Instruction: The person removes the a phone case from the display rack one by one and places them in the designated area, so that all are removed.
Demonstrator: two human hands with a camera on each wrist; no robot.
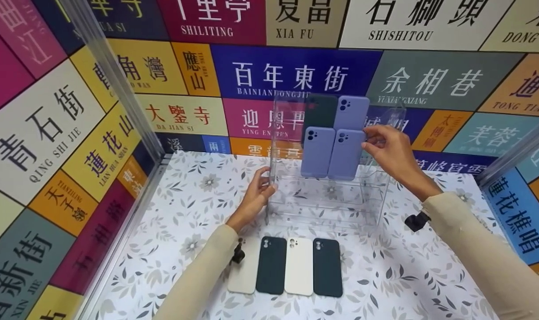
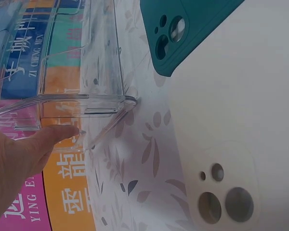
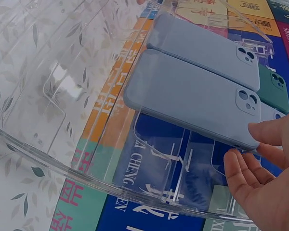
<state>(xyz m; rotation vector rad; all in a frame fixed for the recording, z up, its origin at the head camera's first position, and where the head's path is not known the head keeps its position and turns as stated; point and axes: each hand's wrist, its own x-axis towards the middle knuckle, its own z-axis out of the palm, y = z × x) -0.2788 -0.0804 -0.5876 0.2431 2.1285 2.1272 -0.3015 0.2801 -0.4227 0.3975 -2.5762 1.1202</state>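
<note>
On the clear rack [image 1: 327,209], probably setting the purple case [image 1: 346,155] straight beside its purple twin [image 1: 316,153], pinching its edge with the right hand [image 1: 391,144] (and holding the rack's side with the left hand [image 1: 251,198]), then likely needing a soft let-go.

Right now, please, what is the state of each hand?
Left hand: closed, holding the clear stand by its side edge.
Right hand: closed, pinching the lower-right lavender phone case near its upper corner.

The sleeves [image 1: 467,240] are long and beige, the wrist cameras [image 1: 415,222] black
</note>
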